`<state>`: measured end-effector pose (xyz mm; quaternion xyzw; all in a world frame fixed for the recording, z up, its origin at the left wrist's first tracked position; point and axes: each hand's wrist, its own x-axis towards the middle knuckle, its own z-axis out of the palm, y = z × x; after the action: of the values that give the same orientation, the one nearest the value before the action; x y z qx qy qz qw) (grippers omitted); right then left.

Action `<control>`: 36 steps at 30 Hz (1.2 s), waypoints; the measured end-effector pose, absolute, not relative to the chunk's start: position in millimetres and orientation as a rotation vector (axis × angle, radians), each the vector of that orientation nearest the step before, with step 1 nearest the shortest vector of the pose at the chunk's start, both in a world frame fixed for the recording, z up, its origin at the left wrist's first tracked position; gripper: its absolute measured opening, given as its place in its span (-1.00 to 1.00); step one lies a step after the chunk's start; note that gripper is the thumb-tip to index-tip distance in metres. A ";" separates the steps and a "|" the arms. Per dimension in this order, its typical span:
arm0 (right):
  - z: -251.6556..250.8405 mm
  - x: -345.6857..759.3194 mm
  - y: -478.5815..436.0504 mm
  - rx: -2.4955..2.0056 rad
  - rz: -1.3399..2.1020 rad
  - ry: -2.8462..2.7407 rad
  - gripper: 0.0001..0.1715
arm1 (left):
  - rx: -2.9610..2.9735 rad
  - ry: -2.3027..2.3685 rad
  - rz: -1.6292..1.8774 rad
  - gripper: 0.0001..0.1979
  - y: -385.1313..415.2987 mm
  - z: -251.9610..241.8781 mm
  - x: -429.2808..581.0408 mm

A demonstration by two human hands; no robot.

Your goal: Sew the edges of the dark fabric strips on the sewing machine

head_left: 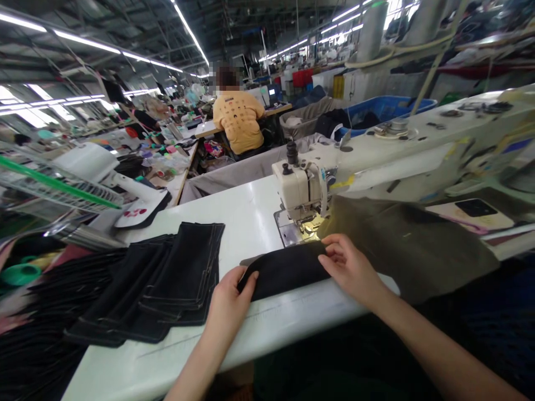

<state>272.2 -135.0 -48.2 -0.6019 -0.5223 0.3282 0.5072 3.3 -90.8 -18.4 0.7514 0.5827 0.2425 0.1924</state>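
From where I stand, the work looks well under way, with one piece in hand. The left hand (234, 287) pinches the left end of a black cloth piece (288, 270) between thumb and fingers. The right hand (351, 267) has its fingers bent at the far right corner of that piece, touching it; whether they grip it or only press it flat, I cannot tell. The piece lies on the bench (251, 206), along the near side of the sewing machine (298, 186), its right end close to the lit needle area.

On the left of the bench, a fanned stack of black panels (188, 267) shows pale stitch lines along the edges, so I judge at least that sewing done on them. No such lines show on the piece in hand, so its stitching is probably left to do, though its underside is hidden. Farther left, a heap of dark cloth (45, 312) spills past the bench edge; it is too blurred to say whether those pieces are finished or waiting. To the right of the needle, a broad olive-brown cloth (401, 239) drapes over the bench, and I cannot tell its part in this.
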 end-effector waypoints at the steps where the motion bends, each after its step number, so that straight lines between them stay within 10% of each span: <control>1: -47.5 272.3 -136.9 -1.466 0.800 -1.306 -0.76 | 2.112 1.642 0.693 -0.67 -92.2 -18.9 1.5; 36: -50.6 265.5 -123.5 -1.679 0.590 -1.609 -0.82 | 2.037 1.911 0.528 -0.71 -96.7 -21.3 14.4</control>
<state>265.5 -123.5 -50.6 -0.6520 -0.6251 0.2291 0.3629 14.4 -96.7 -21.3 0.7086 0.6648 0.1838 0.1491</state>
